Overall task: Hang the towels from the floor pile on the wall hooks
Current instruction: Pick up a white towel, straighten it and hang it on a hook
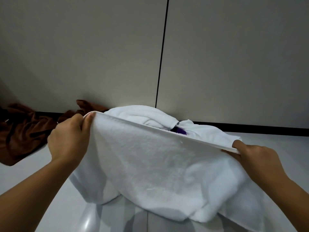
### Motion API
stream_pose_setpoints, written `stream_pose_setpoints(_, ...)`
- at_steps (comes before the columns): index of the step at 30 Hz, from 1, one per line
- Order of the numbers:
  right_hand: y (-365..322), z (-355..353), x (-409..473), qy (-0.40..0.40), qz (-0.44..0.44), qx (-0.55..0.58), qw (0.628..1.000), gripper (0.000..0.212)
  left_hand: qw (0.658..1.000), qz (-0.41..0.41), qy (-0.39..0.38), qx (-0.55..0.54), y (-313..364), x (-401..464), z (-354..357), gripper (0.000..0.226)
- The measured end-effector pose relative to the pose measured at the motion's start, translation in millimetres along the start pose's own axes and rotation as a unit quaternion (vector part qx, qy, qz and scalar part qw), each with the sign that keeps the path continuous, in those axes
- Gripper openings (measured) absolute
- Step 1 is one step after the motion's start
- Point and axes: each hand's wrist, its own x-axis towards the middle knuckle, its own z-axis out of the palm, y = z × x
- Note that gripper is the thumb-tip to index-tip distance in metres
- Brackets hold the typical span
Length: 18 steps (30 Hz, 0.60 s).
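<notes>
A white towel [160,163] is stretched between both hands above the floor, its top hem running from upper left to lower right. My left hand [70,139] pinches the left corner of the hem. My right hand [257,158] grips the right end of the same hem. The rest of the towel hangs down loosely in folds. Behind it more white towels [142,116] lie piled on the floor against the wall, with a bit of purple cloth [179,131] showing among them. No wall hooks are in view.
A crumpled brown towel [25,131] lies on the floor at the left by the wall. The pale wall [83,56] has a dark vertical seam [163,52] and a black skirting strip [250,128]. The floor [284,143] is glossy grey.
</notes>
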Motion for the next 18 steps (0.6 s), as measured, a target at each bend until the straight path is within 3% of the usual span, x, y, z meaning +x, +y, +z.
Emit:
stream_pose_setpoints(10, 15, -13, 1, -0.026, 0.143, 0.086, 0.986, 0.018, 0.995, -0.094, 0.016, -0.024, -22, 9, 2, 0.063)
stream_pose_setpoints(14, 22, -16, -2, 0.032, 0.213, 0.115, 0.97, 0.002, 0.986, -0.162, 0.006, -0.037, -36, 11, 3, 0.064)
stream_pose_setpoints(18, 36, -10, -12, 0.031, 0.279, 0.142, 0.949, 0.03, 0.977, -0.207, -0.003, -0.055, -49, 6, 4, 0.063)
